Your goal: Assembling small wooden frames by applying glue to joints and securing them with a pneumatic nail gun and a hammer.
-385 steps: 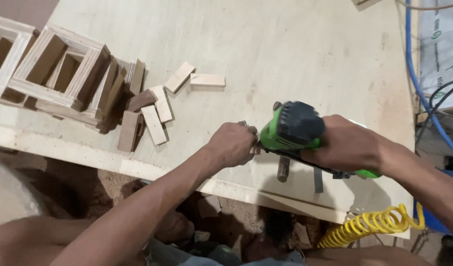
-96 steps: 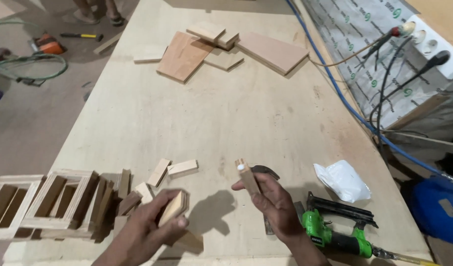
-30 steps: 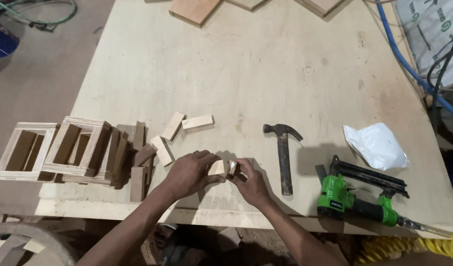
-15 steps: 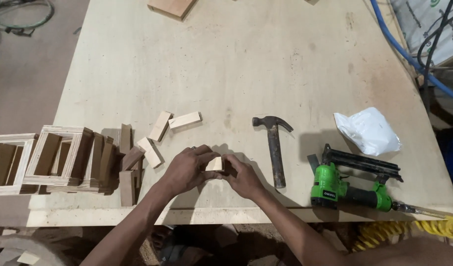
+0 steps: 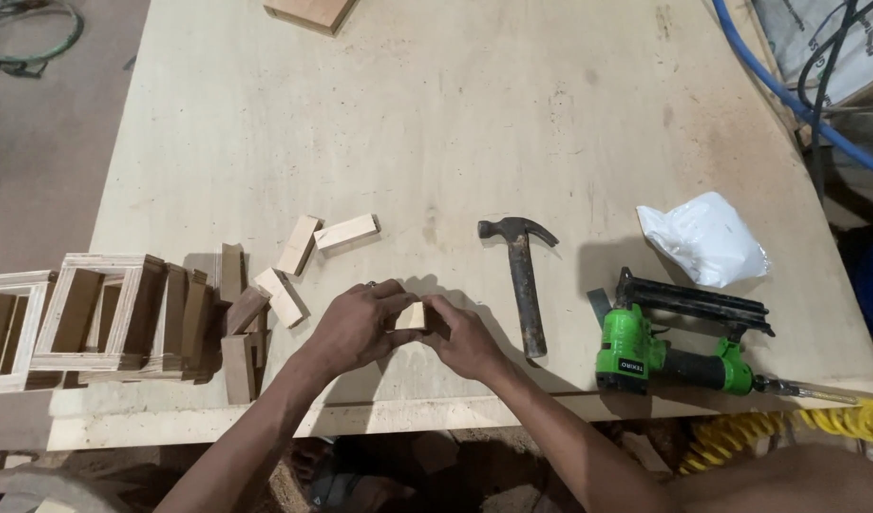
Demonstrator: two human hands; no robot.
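Your left hand (image 5: 356,328) and right hand (image 5: 465,337) meet near the front edge of the plywood table (image 5: 512,114), both sets of fingers pinched around small wooden pieces (image 5: 413,316) held together between them, just above the tabletop (only a pale end shows, so how many pieces you hold is hard to tell). To your left stand finished square frames (image 5: 85,313), so some of the work looks done; beside them loose blocks (image 5: 284,275) lie scattered and unjoined, which suggests a fair share remains. To your right, near your right hand but untouched, lies a hammer (image 5: 522,275), and beyond it the green nail gun (image 5: 674,347) with its yellow coiled hose (image 5: 797,427). Farther out sit a white bag (image 5: 707,237), a blue hose (image 5: 788,90) and, at the far edge, a board (image 5: 308,11).
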